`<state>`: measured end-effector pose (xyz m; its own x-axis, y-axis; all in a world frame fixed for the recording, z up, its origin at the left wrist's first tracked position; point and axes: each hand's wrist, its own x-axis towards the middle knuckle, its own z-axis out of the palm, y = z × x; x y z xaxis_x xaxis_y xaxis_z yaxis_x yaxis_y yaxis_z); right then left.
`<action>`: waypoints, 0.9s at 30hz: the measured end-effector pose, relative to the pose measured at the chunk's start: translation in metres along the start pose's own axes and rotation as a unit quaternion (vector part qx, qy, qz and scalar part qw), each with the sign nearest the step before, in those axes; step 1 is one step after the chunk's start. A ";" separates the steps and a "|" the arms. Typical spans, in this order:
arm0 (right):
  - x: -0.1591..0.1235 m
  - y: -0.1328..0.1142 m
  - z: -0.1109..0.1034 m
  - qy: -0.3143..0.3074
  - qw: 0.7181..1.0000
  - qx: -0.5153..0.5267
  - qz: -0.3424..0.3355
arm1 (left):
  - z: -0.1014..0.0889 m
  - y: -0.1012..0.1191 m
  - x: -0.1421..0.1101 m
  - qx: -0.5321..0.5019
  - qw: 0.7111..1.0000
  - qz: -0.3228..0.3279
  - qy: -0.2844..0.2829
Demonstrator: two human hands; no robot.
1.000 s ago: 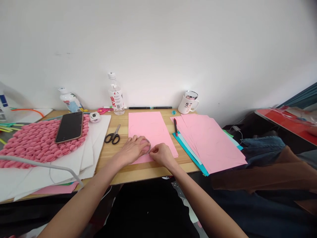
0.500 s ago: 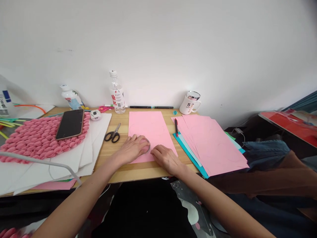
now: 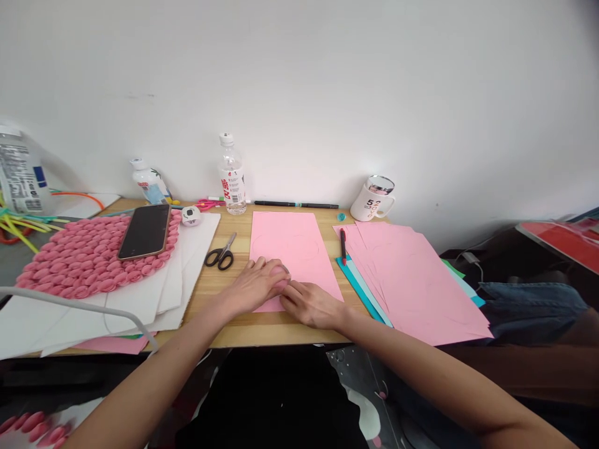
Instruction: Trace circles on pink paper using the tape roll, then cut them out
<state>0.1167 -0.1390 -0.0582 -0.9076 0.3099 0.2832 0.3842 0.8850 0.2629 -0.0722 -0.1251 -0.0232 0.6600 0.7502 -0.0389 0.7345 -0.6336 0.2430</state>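
A pink sheet of paper (image 3: 292, 240) with faint curved lines lies in front of me on the wooden table. My left hand (image 3: 253, 284) presses a round, see-through disc with a grey rim (image 3: 281, 280) onto the sheet's near part, its fingers curled over the disc. Against the disc's right edge sits my right hand (image 3: 312, 304), its fingers pinched together; whatever is between them is hidden. Black-handled scissors (image 3: 221, 254) lie left of the sheet, blades apart. A red and black pen (image 3: 343, 245) rests at the right.
More pink sheets (image 3: 421, 280) are stacked at the right over blue ones. Along the wall stand a water bottle (image 3: 233, 181) and a white mug (image 3: 371, 199). To the left, a phone (image 3: 145, 231) lies on a pink petal-like piece (image 3: 84, 255) atop white boards (image 3: 199, 268).
My right hand has moved in towards the disc and now touches its edge area. My left hand stays on the disc. The whole view has shifted slightly.
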 end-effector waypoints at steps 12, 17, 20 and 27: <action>-0.015 -0.002 -0.008 -0.008 0.999 0.013 0.030 | -0.005 0.001 0.002 -0.005 1.000 -0.010 -0.023; -0.004 -0.028 -0.004 -0.014 0.998 0.013 0.059 | -0.007 -0.001 0.003 -0.018 1.000 -0.002 -0.015; 0.007 -0.033 0.000 -0.002 0.998 -0.005 0.065 | -0.007 -0.004 0.002 -0.030 0.999 -0.003 -0.016; 0.028 -0.043 0.000 -0.024 0.997 -0.041 0.059 | -0.006 -0.006 0.003 -0.038 0.999 -0.013 -0.023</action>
<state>0.0749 -0.1680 -0.0618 -0.8619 0.4270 0.2734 0.4988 0.8111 0.3055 -0.0761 -0.1177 -0.0187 0.6489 0.7554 -0.0908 0.7386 -0.5967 0.3137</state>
